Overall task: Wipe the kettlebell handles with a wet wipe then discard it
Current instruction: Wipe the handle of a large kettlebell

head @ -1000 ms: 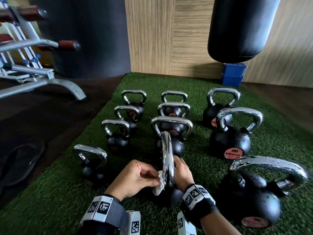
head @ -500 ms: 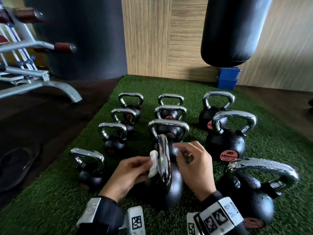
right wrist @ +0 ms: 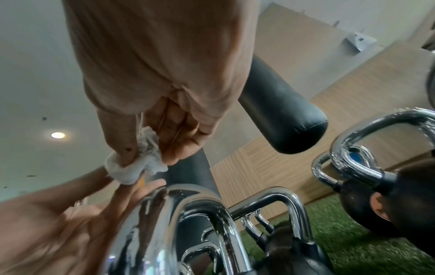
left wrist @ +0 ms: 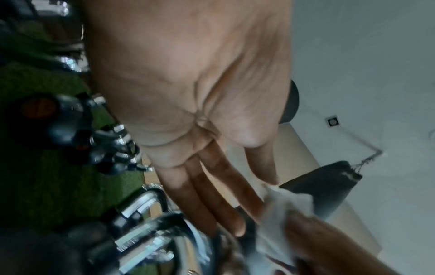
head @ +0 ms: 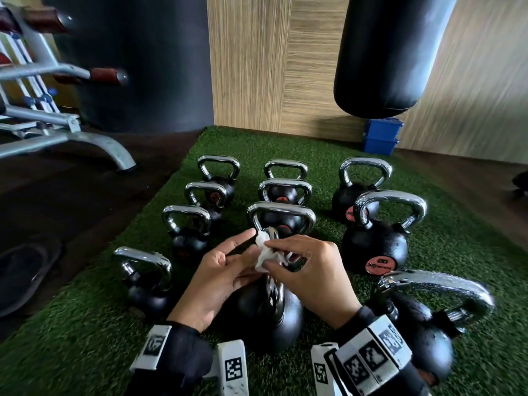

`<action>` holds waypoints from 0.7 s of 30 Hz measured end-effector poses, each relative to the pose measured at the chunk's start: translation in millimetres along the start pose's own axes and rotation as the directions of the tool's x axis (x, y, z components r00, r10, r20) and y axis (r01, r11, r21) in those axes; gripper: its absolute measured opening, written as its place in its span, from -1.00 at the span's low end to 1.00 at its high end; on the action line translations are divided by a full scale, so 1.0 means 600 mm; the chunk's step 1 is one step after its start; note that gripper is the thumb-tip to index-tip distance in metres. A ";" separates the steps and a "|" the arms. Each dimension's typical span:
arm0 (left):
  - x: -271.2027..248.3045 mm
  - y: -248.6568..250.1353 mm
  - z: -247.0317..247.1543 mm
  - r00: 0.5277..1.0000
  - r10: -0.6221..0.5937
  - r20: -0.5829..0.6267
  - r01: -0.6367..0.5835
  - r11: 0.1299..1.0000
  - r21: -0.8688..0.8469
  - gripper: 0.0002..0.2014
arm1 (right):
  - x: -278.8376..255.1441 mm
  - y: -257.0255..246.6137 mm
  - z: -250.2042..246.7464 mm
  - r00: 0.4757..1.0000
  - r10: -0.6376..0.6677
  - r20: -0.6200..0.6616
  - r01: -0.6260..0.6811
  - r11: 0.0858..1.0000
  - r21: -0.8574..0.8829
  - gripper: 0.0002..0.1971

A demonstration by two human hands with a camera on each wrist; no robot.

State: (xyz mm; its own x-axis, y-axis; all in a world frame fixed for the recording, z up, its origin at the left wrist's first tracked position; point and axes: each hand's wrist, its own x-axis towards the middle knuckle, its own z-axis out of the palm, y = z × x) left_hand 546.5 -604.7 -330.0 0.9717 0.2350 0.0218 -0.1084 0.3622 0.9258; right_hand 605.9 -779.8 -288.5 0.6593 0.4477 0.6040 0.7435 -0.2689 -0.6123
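- Right hand [head: 311, 270] pinches the crumpled wet wipe [head: 264, 254] above the nearest kettlebell's chrome handle [head: 273, 292], probably for its next pass.
- Left hand [head: 220, 278] lies flat-fingered beside the wipe, gripping nothing.

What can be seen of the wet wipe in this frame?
The wet wipe is a small white sheet, crumpled and bunched, looking damp and soft. It sits just above the chrome handle of the nearest middle kettlebell, between both hands. The right hand pinches it between thumb and fingers; the left hand, fingers straight, touches its edge. Whether it touches the handle itself is unclear.
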 end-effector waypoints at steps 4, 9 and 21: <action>0.008 -0.029 -0.066 0.994 -0.055 0.096 -0.003 0.856 0.517 -0.14 | 0.002 0.036 -0.012 0.985 0.154 -0.076 -0.152 0.988 0.026 -0.74; 0.008 -0.137 -0.052 0.963 -0.245 0.116 -0.029 0.331 0.943 0.63 | -0.005 0.099 -0.013 0.922 0.371 -0.115 -0.375 0.927 -0.015 -0.80; 0.050 -0.188 -0.068 0.928 0.230 0.293 -0.365 0.411 0.836 -0.03 | -0.012 0.189 0.049 0.814 0.576 -0.082 -0.581 0.812 -0.064 -0.85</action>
State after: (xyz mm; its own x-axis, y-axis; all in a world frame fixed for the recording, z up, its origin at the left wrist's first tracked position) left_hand 579.5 -601.5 -449.5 0.9384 0.0372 0.3435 -0.2242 -0.6908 0.6874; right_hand 682.2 -788.4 -377.5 0.9736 0.1394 0.1808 0.2276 -0.5326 -0.8152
